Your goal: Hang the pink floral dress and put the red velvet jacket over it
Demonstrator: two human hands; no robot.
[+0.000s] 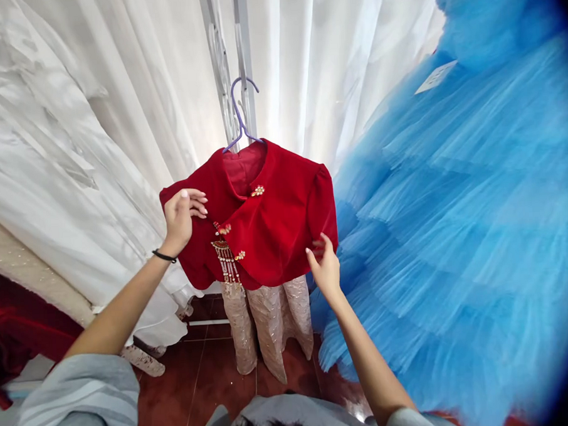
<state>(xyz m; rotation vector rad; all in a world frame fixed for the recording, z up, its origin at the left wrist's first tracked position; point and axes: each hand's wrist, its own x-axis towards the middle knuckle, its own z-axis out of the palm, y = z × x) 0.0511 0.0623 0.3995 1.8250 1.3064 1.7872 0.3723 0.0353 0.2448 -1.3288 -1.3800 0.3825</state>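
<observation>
A short red velvet jacket (285,232) hangs from a purple hanger (239,114) in front of me. It has jewelled buttons (258,191) along its slanted front and a beaded tassel (228,265) on its left side. My left hand (183,214), with a black band on the wrist, rests at the jacket's left shoulder, fingers stretched out. At the right sleeve's lower edge is my right hand (326,264), its thumb and fingers apart. Whether its fingertips touch the cloth I cannot tell. Below the jacket hangs a pale pink, glittery garment (267,320).
A metal rack (243,39) stands behind the hanger, before white curtains (296,68). White gowns (50,154) hang to the left, with dark red cloth (20,312) below them. A large blue tulle gown (453,218) fills the right. The floor (178,381) is red tile.
</observation>
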